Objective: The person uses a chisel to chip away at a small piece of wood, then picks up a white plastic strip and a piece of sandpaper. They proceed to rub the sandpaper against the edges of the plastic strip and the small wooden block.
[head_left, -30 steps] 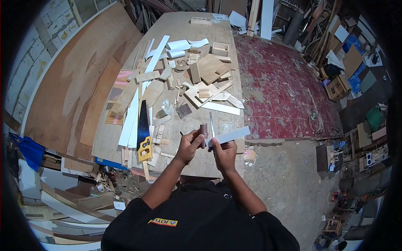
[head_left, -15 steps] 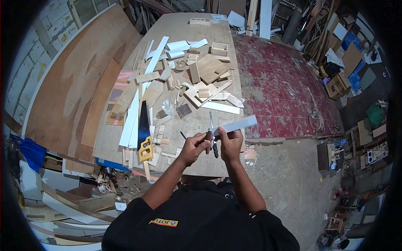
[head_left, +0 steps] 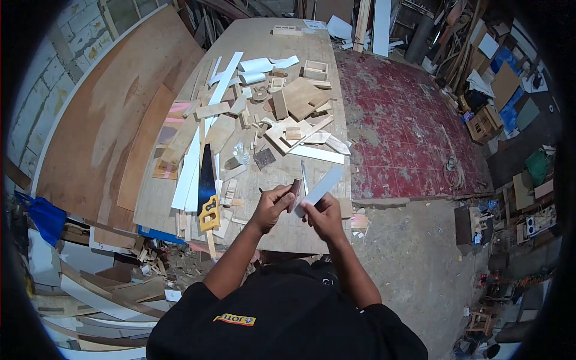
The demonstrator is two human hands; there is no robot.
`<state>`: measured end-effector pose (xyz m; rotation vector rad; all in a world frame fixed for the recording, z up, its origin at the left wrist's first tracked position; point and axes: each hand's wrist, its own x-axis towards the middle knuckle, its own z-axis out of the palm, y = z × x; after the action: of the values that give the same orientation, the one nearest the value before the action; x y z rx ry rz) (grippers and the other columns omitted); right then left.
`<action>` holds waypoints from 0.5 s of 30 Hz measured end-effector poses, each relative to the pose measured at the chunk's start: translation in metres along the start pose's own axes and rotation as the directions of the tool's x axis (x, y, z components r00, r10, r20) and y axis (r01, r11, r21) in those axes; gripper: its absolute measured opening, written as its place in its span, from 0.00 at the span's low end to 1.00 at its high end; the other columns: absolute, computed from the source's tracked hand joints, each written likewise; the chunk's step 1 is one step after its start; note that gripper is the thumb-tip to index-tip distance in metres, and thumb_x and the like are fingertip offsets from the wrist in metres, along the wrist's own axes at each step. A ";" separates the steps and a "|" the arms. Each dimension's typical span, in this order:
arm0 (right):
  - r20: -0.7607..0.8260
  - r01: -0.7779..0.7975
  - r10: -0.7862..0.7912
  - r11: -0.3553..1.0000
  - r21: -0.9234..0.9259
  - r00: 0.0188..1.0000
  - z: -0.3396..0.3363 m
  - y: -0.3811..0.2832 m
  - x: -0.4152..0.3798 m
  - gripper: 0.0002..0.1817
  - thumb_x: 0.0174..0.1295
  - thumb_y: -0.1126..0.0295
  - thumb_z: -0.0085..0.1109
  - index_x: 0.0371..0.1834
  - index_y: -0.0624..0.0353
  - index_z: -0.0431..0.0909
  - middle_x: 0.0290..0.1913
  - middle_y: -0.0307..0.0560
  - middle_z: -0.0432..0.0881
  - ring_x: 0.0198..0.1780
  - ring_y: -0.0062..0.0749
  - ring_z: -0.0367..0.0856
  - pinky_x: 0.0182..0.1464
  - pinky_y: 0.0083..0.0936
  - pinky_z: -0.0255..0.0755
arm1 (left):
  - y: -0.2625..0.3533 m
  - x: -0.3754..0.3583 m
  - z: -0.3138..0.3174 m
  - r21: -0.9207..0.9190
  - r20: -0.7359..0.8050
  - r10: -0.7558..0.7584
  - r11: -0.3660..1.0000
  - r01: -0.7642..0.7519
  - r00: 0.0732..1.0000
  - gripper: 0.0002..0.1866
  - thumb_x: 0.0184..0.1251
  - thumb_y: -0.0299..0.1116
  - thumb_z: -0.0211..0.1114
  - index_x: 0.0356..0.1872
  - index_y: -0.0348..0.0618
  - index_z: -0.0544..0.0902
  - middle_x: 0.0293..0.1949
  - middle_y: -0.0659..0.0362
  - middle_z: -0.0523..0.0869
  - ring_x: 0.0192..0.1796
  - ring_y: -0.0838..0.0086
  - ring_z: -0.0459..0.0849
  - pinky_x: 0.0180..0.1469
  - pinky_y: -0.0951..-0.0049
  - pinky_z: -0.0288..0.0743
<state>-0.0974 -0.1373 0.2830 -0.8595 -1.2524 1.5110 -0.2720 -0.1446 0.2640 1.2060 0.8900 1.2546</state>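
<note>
Above the near end of the workbench (head_left: 288, 237), my left hand (head_left: 270, 208) grips a small reddish-brown wooden piece (head_left: 296, 188) between thumb and fingers. A thin dark tip (head_left: 260, 190) sticks out beside that hand. My right hand (head_left: 324, 219) is closed on a flat pale strip (head_left: 326, 183), which slants up and to the right. Its lower end comes close against the brown piece. Just behind the strip lies a thin metal tool (head_left: 303, 172), its near part hidden by the strip and my right hand.
On the bench, left of my hands, lies a handsaw with a yellow handle (head_left: 209, 214). Long white strips (head_left: 189, 171), a clear bottle (head_left: 241, 153) and a dark square pad (head_left: 263, 158) are nearby. Wood offcuts (head_left: 303, 99) pile up farther back. Plywood sheets (head_left: 108, 114) lean at left.
The pale strip has swung to a steeper slant, its lower end now lower and nearer me. My right hand has shifted slightly down, covering the dark handle seen earlier. The left hand moved slightly.
</note>
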 end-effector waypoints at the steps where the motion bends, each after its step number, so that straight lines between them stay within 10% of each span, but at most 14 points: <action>1: -0.033 0.016 -0.016 1.000 -0.015 0.999 -0.005 -0.003 0.005 0.06 0.62 0.76 0.61 0.38 0.65 0.75 0.28 0.44 0.81 0.25 0.21 0.78 0.27 0.19 0.73 | 0.004 -0.003 0.000 0.047 0.060 -0.028 0.999 0.025 0.998 0.17 0.71 0.36 0.60 0.51 0.29 0.80 0.34 0.60 0.76 0.33 0.80 0.75 0.38 0.78 0.71; 9: -0.352 0.202 -0.153 0.973 0.108 0.923 0.002 0.008 0.013 0.05 0.64 0.74 0.61 0.37 0.65 0.76 0.31 0.43 0.82 0.30 0.23 0.81 0.32 0.23 0.78 | 0.008 -0.013 0.034 -0.081 -0.052 -0.044 0.996 0.039 0.998 0.20 0.71 0.39 0.62 0.52 0.29 0.78 0.35 0.62 0.75 0.37 0.81 0.78 0.41 0.77 0.75; 15: -0.247 0.065 -0.035 0.992 0.113 0.968 0.005 0.012 -0.010 0.05 0.63 0.75 0.61 0.36 0.66 0.76 0.29 0.44 0.81 0.28 0.22 0.79 0.30 0.20 0.73 | -0.002 -0.004 0.011 -0.025 -0.103 -0.021 1.000 0.019 0.994 0.18 0.72 0.38 0.60 0.49 0.30 0.80 0.30 0.63 0.75 0.36 0.81 0.78 0.39 0.78 0.73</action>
<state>-0.1021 -0.1486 0.2720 -0.8979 -0.9860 1.3788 -0.2618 -0.1496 0.2633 1.1192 0.9578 1.3174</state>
